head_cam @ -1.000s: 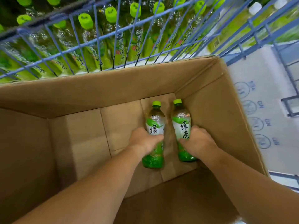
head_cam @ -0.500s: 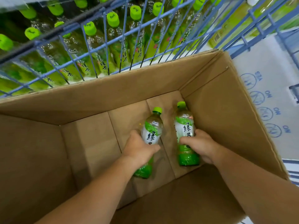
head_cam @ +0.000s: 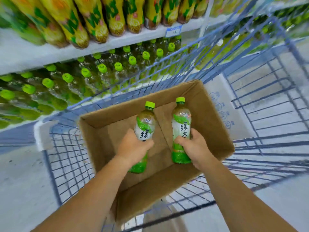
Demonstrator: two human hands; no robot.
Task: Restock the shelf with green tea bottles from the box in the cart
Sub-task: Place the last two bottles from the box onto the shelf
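The two bottles are up now. A moment ago they were low down in the box (head_cam: 210, 114), and the hands were just getting hold of them. Now the left hand (head_cam: 132, 146) is wrapped round the middle of the left bottle (head_cam: 144, 124), and the right hand (head_cam: 195, 148) is wrapped round the right bottle (head_cam: 181, 121). Both bottles are held up over the open box, caps pointing away. The box sits in the blue cart (head_cam: 70, 164). The head has come up too, so the shelf (head_cam: 117, 41) now shows above the cart, with rows of green caps (head_cam: 102, 69) under it. I think this means the picking up is done and the next job is to carry both bottles over to that shelf. I see no more bottles in the box, so these may be the last two, but the arms cover part of its floor. The fingers on the far side of each bottle are hidden. The shelf is blurry, so I cannot tell where there is a free spot. The yellow bottles (head_cam: 80, 22) on top are cut off, and the small tag (head_cam: 173, 31) is too fuzzy to read.
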